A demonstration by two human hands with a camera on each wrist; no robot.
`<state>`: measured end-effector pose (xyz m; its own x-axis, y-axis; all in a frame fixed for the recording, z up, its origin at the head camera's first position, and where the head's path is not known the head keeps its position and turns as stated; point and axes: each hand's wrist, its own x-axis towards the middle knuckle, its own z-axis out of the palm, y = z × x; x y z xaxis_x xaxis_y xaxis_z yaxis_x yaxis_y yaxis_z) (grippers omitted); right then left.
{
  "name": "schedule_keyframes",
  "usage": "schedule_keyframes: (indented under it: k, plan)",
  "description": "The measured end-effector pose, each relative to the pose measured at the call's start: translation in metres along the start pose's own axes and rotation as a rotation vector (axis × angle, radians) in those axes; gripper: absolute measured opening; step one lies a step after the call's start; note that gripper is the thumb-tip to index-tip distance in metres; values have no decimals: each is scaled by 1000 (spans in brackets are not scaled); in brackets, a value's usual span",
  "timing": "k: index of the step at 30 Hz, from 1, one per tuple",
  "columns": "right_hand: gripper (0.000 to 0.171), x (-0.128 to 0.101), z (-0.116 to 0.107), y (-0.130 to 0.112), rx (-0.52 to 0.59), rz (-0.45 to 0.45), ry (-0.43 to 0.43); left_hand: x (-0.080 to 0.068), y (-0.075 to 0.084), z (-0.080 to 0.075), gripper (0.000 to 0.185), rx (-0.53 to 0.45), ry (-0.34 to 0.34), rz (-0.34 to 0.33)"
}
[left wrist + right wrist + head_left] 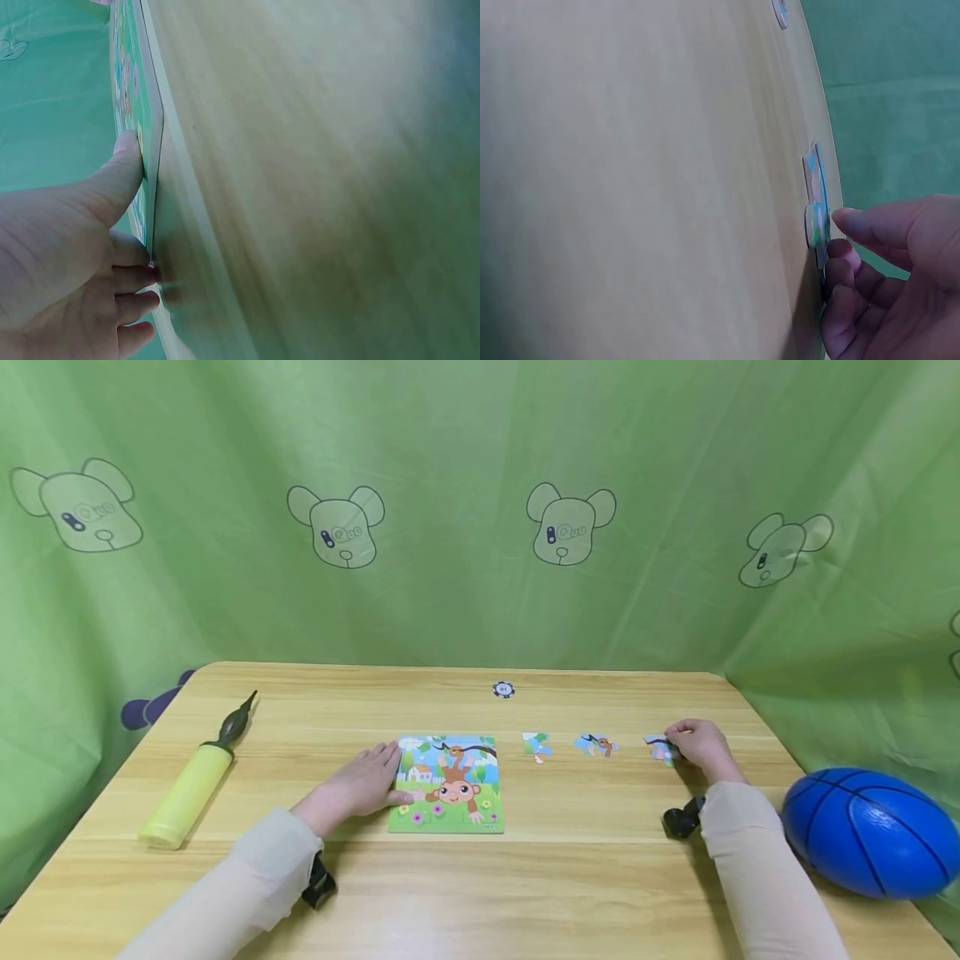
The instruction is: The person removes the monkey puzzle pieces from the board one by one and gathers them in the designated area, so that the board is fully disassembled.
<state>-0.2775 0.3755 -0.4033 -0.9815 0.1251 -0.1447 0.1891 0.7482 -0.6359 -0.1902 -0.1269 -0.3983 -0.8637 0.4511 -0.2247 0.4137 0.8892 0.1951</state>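
Puzzle (442,814) | left hand (366,781): extended fingers touch left edge | right hand (702,746): curled at rightmost piece (656,747), pinch unclear | pieces (598,746) apart

round chip (503,690): digits 0, 1 | green curtain (450,435): lettering unclear

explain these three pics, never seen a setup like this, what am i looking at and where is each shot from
There is no robot here, just a person working bare-handed. The wide picture comes from a camera on the head, looking forward and down; the two close ones from cameras on the left and right wrists. On the wooden table lie a monkey puzzle, three loose puzzle pieces, a yellow hand pump, a round chip and, at the right, a blue ball. The left hand rests its thumb on the puzzle, fingers beside its left edge. The right hand curls its fingers at the rightmost piece; whether it grips it is hard to tell.
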Motion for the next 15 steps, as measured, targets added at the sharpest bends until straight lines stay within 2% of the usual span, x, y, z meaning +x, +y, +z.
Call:
schedule_keyframes:
  k: [7, 15]
  plan:
    - [35, -3, -1, -4, 4, -22, 40, 1, 0, 1, 80, -2, 6, -1]
    - [41, -9, 0, -26, 18, -137, 66, 0, 1, 0, 79, -9, 5, -5]
